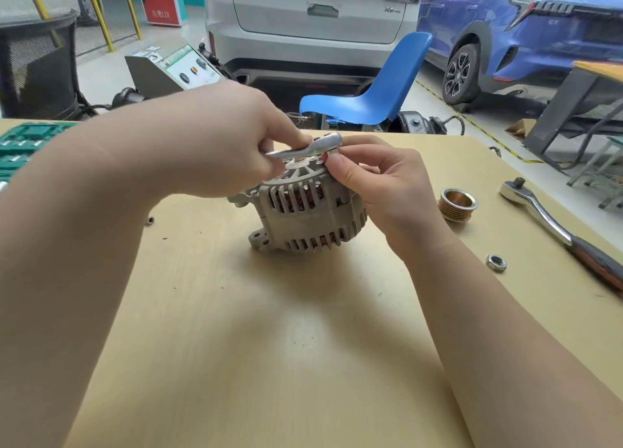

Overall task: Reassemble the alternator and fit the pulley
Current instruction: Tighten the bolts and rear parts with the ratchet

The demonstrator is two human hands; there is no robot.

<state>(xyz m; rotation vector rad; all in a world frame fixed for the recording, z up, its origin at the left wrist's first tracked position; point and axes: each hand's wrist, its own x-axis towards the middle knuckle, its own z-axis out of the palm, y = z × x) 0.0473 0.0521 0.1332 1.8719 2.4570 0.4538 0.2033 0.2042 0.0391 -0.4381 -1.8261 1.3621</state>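
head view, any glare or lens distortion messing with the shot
Head view: even, soft light; a pale sheen on the table below the alternator; bright glints on the big ratchet; wide-angle bending stretches both forearms at the edges; hands fairly sharp.

Grey alternator (308,218) upright mid-table; ribbed pulley (457,204) loose at right.

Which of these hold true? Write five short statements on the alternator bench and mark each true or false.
1. The grey finned alternator housing stands on the tan wooden table. True.
2. The copper-coloured grooved pulley is fitted on the shaft. False: it lies on the table, apart.
3. The left hand holds a small silver ratchet. True.
4. The silver hex nut sits inside the pulley. False: it lies alone.
5. The right hand is off the alternator. False: it touches it.
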